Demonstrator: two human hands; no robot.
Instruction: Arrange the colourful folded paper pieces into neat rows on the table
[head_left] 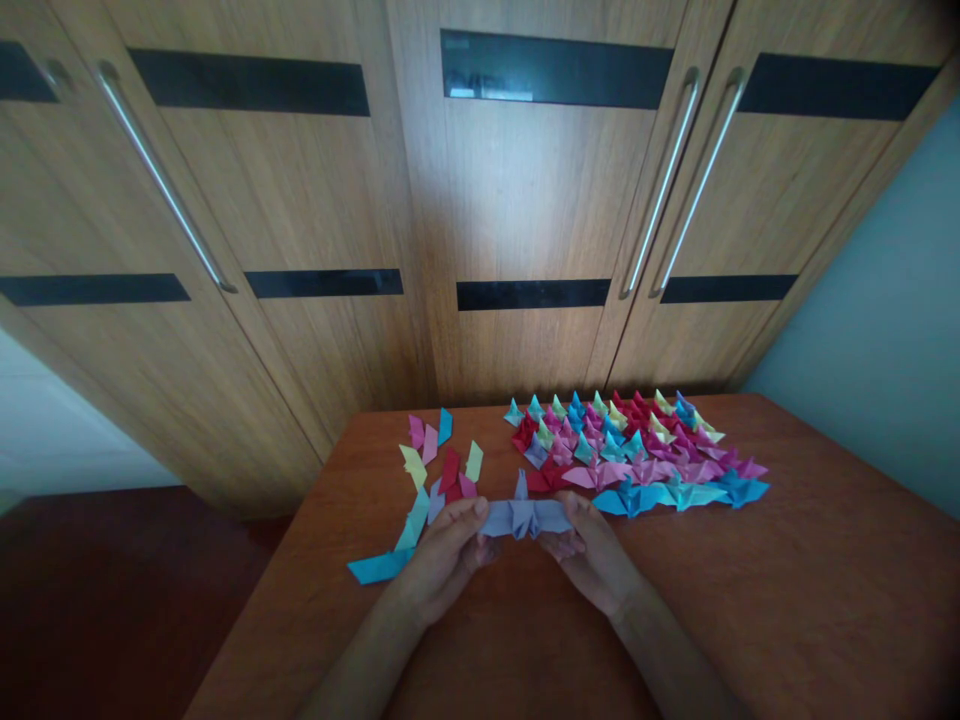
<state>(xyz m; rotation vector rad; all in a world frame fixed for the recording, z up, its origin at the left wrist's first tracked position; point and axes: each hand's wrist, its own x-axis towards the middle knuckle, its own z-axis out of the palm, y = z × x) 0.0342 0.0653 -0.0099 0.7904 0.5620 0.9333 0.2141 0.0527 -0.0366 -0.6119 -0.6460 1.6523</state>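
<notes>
A lavender origami crane (523,517) is stretched between my two hands above the near part of the table, its wings spread sideways and a pointed tip rising at the middle. My left hand (450,550) pinches the wing on the left between thumb and fingers. At the other wing, my right hand (596,555) holds on in the same way. Beyond my right hand lie rows of finished paper cranes (630,445) in red, pink, yellow and blue. Flat folded paper pieces (450,470) in mixed colours are scattered past my left hand, partly hidden by it.
The brown wooden table (750,600) reaches back to a wooden wardrobe (517,200) with long metal handles. A long blue folded paper strip (380,567) lies left of my left forearm. A pale blue wall (885,300) stands at the right.
</notes>
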